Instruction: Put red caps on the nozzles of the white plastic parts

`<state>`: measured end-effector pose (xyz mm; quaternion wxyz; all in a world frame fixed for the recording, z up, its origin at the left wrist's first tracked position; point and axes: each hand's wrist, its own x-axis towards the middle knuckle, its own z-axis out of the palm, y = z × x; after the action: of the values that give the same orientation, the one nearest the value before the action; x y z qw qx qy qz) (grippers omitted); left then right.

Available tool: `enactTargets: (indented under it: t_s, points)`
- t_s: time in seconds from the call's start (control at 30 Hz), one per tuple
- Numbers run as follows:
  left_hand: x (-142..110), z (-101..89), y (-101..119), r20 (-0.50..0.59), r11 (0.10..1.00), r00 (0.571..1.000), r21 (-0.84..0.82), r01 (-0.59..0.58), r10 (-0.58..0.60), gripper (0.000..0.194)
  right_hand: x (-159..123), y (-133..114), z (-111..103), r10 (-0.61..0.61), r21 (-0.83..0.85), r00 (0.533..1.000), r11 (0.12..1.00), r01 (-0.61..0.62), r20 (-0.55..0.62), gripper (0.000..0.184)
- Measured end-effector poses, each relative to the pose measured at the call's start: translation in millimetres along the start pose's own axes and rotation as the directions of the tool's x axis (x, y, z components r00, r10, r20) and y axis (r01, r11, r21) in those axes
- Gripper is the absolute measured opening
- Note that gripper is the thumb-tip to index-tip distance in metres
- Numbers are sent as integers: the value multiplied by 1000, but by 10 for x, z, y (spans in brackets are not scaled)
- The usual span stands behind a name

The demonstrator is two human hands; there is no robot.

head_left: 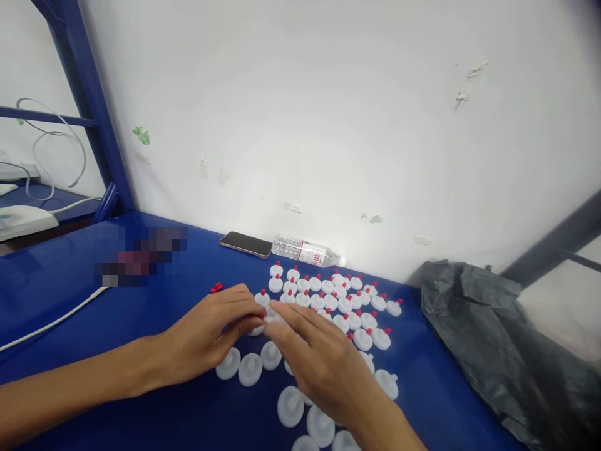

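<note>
My left hand (pixel 218 322) is closed in a pinch on a small red cap (pixel 262 317), mostly hidden by the fingertips. Opposite it, the fingers of my right hand (pixel 317 347) grip a white plastic nozzle lid (pixel 273 314). Cap and lid meet at the fingertips; whether the cap is seated cannot be seen. Beyond my hands stand many white lids with red tips (pixel 317 300) in loose rows. Nearer to me lie plain white lids without red tips (pixel 250 369), some hidden under my right hand. A few loose red caps (pixel 216 287) lie past my left hand.
Against the white wall lie a phone (pixel 246 243) and a clear plastic bottle (pixel 307 252) on its side. A dark plastic bag (pixel 474 326) covers the right end of the blue table (pixel 188 407). A white cable (pixel 56 319) crosses the left side, near a blurred-out patch.
</note>
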<state>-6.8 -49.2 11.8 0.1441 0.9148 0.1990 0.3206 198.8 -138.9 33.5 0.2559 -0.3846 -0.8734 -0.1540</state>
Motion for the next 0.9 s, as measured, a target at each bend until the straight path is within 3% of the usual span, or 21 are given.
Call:
enactTargets:
  t_s: [0.1,0.23,0.37,0.43,0.57,0.67,0.77,0.9]
  points:
    - [58,-68,-82,-16,987,999,160,-28,31,14,4,65,-9,119,27,993,993,-118,-23,41]
    - [58,-155,-258,-82,917,995,389,88,-61,19,-67,257,-105,288,74,954,956,-283,-78,33]
    - [-15,-136,-429,-59,838,988,524,154,-144,16,-175,472,-223,334,100,943,937,-333,14,20]
    - [-54,-100,-481,-32,821,985,548,157,-167,12,-212,543,-261,353,100,933,928,-359,74,16]
    - [-112,-45,-567,-17,817,982,552,167,-189,10,-236,611,-300,392,83,916,913,-399,85,6]
    - [-133,-33,-637,15,830,978,532,168,-208,10,-228,623,-331,416,54,901,904,-425,123,11]
    - [-131,-33,-664,65,847,971,506,166,-229,11,-212,613,-366,447,62,861,878,-474,243,17]
    - [-99,-43,-578,33,844,976,509,170,-216,10,-202,591,-383,442,101,790,844,-526,424,19]
